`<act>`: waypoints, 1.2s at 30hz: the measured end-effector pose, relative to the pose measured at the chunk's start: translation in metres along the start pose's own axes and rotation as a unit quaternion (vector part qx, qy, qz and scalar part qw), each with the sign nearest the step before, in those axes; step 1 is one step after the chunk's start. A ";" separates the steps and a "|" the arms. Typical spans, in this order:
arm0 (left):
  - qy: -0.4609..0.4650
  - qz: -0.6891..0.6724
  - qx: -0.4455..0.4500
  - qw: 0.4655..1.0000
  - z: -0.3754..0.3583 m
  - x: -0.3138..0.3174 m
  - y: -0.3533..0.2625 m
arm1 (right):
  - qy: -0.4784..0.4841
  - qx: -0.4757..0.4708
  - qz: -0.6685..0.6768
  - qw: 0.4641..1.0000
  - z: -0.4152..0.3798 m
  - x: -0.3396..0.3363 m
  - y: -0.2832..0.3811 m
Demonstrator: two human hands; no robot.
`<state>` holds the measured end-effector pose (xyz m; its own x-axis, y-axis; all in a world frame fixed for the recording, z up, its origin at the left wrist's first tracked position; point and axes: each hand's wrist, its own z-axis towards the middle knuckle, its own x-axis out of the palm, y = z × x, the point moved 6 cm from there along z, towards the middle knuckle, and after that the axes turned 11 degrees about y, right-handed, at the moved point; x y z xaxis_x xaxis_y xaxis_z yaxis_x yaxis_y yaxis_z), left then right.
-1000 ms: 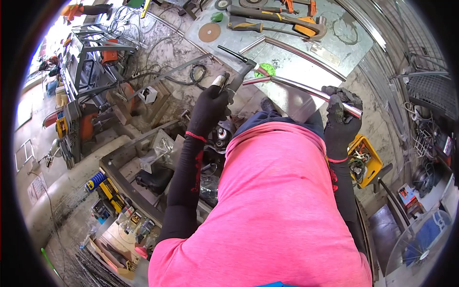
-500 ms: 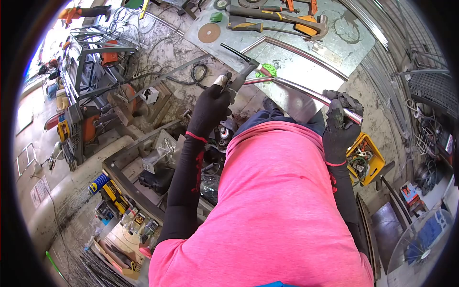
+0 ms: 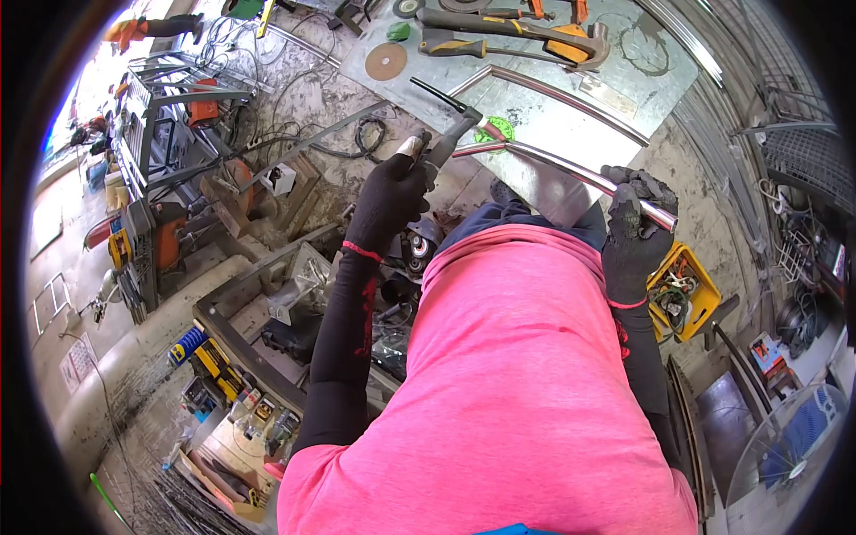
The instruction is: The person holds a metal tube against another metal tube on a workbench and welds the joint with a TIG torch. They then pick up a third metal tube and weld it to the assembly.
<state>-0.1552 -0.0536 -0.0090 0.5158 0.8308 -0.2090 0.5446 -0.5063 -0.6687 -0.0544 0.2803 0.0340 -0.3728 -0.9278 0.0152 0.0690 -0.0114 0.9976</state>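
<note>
My left hand (image 3: 390,203), in a black glove, is closed around the grey handle of a TIG welding torch (image 3: 455,134). The torch has a long black back cap and a pinkish nozzle, which points at the bend of a shiny metal tube (image 3: 562,163). Behind the nozzle tip, a green round patch (image 3: 502,130) shows on the metal table (image 3: 544,201). My right hand (image 3: 638,223), also gloved in black, grips the tube near its right end, which sticks out past the fingers. A second bent tube frame (image 3: 571,104) lies flat on the table just beyond.
At the table's far side lie a hammer (image 3: 513,24), a yellow-and-black handled tool (image 3: 453,43) and a brown disc (image 3: 386,61). A yellow crate (image 3: 707,308) of small parts stands at right. Metal frames (image 3: 192,94) and cables (image 3: 370,135) spread over the floor at left.
</note>
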 end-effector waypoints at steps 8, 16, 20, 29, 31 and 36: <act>-0.024 0.021 -0.015 0.999 -0.001 -0.002 0.000 | 0.000 -0.011 0.018 1.000 0.000 -0.001 -0.004; -0.018 0.132 0.082 0.988 -0.007 0.001 -0.018 | -0.019 0.001 0.027 0.999 -0.002 -0.003 -0.011; -0.007 0.011 0.006 1.000 -0.004 0.000 -0.006 | 0.016 -0.017 0.019 1.000 0.003 -0.003 -0.007; 0.006 -0.009 0.009 1.000 0.001 -0.004 0.003 | 0.012 -0.028 0.022 0.999 0.002 0.000 -0.004; 0.004 -0.005 0.006 1.000 -0.001 -0.003 0.002 | 0.014 -0.030 0.013 0.999 0.002 0.000 -0.004; -0.012 0.022 0.003 1.000 -0.004 -0.002 -0.002 | 0.008 -0.022 0.012 1.000 0.003 0.000 -0.002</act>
<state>-0.1544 -0.0553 -0.0045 0.5234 0.8128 -0.2558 0.5168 -0.5415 -0.6630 -0.0577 0.2811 0.0318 -0.3563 -0.9336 0.0376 0.1190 -0.0055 0.9929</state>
